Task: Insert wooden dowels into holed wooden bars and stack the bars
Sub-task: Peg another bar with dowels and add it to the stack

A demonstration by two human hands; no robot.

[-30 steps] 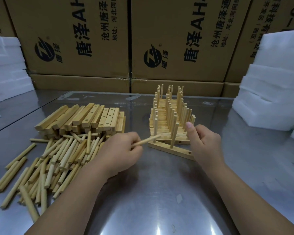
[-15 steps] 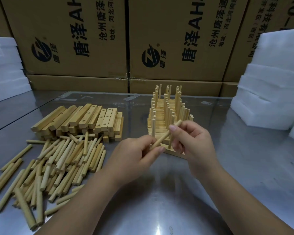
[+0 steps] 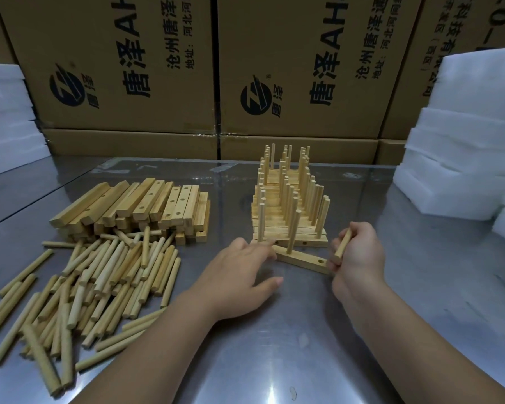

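A holed wooden bar (image 3: 302, 258) lies on the metal table in front of the stack of finished bars (image 3: 289, 211), with one dowel (image 3: 294, 232) standing upright in its middle hole. My right hand (image 3: 359, 255) grips a loose dowel (image 3: 342, 246), tilted, its lower end just above the bar's right-end hole. My left hand (image 3: 242, 275) is empty, fingers spread, fingertips touching the bar's left end. Loose dowels (image 3: 99, 281) lie in a heap at the left. Behind them sits a pile of plain holed bars (image 3: 146, 208).
Cardboard boxes (image 3: 216, 68) form a wall along the table's far edge. White foam blocks (image 3: 464, 147) are stacked at the right, and more white foam (image 3: 6, 118) at the left. Bare metal table (image 3: 274, 345) lies in front of me.
The dowel passed from my left hand to my right. My right hand carried it down to the bar's right end, while my emptied left hand dropped to the bar's left end.
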